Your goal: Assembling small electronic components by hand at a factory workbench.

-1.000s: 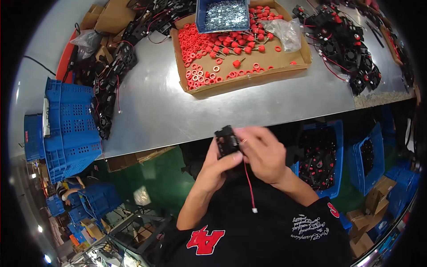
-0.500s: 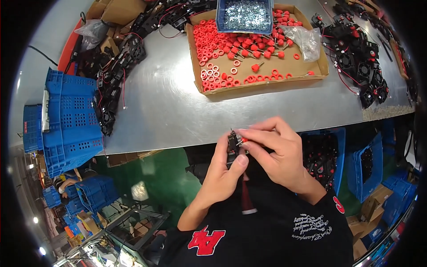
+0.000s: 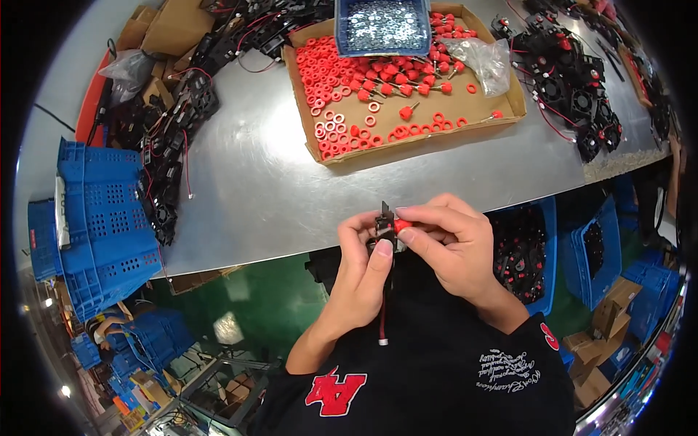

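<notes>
Over the table's near edge, my left hand (image 3: 355, 280) is closed around a small black plastic fan unit (image 3: 382, 222), whose red-and-black cable hangs down to a white plug. Against the unit's right side, the thumb and fingers of my right hand (image 3: 456, 243) pinch a red thumbscrew knob (image 3: 402, 225). Its shaft is hidden, so how far it sits in the unit cannot be seen. Beyond my hands is a shallow cardboard tray (image 3: 498, 107) with loose red rings (image 3: 311, 81) on its left and red knobs with metal shafts (image 3: 396, 71) in its middle.
A blue bin (image 3: 383, 55) of metal washers rests on the tray, beside a clear plastic bag (image 3: 488, 69). Black fan units lie heaped at left (image 3: 196, 98) and right (image 3: 582, 102). Blue crates stand at left (image 3: 109, 218) and below the table at right (image 3: 550, 254). Another person (image 3: 109, 327) is far left.
The fan unit has turned in my left hand, showing a flat black edge upward. My right fingers remain at the red knob, which shows more now. The whole view has shifted slightly.
</notes>
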`<move>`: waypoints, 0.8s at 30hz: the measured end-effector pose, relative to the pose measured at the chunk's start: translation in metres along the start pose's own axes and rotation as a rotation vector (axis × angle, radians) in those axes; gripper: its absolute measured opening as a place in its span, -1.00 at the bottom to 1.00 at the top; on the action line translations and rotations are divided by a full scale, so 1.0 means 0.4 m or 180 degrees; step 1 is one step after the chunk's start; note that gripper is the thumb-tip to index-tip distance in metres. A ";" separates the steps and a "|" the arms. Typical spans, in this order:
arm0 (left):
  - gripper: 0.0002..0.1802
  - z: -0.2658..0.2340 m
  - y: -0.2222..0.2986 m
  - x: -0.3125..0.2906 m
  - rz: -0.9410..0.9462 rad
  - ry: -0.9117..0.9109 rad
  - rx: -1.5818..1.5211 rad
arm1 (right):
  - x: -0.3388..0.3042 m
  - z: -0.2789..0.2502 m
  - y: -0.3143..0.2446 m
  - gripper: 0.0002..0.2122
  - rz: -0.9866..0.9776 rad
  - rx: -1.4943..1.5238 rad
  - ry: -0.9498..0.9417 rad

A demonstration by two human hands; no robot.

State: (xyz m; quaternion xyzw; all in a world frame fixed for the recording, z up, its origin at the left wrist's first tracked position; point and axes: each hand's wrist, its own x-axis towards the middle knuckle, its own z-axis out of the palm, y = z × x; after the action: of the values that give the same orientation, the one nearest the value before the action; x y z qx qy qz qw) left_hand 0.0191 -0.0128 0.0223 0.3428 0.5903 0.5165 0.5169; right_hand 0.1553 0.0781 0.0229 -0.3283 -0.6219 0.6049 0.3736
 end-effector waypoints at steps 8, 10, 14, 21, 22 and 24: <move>-0.53 -0.015 -0.011 0.027 0.0291 -0.0086 0.0539 | -0.004 -0.001 0.027 -0.77 -0.0154 0.0033 0.0273; -0.52 -0.022 -0.003 0.030 0.0248 -0.0050 0.0799 | 0.005 -0.016 0.038 -0.72 -0.0696 -0.0631 0.0077; -0.52 -0.031 0.010 0.052 0.0263 0.0092 0.1867 | 0.031 -0.004 0.089 -0.59 -0.1059 -0.0995 0.0268; -0.48 -0.014 0.015 0.075 0.0602 0.0309 0.3571 | 0.029 0.023 0.142 -0.35 -0.1375 -0.2251 0.0513; -0.48 -0.016 0.016 0.079 0.0592 0.0308 0.3582 | 0.030 0.024 0.148 -0.36 -0.1507 -0.2427 0.0587; -0.49 -0.022 0.022 0.080 0.0568 0.0172 0.3653 | 0.028 0.019 0.133 -0.35 -0.1535 -0.2486 0.0530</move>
State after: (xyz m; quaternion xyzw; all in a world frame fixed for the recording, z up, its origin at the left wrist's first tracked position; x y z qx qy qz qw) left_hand 0.0022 0.0170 0.0220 0.6032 0.7576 0.1640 0.1877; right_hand 0.1410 0.0866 -0.0292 -0.3379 -0.8295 0.1930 0.4006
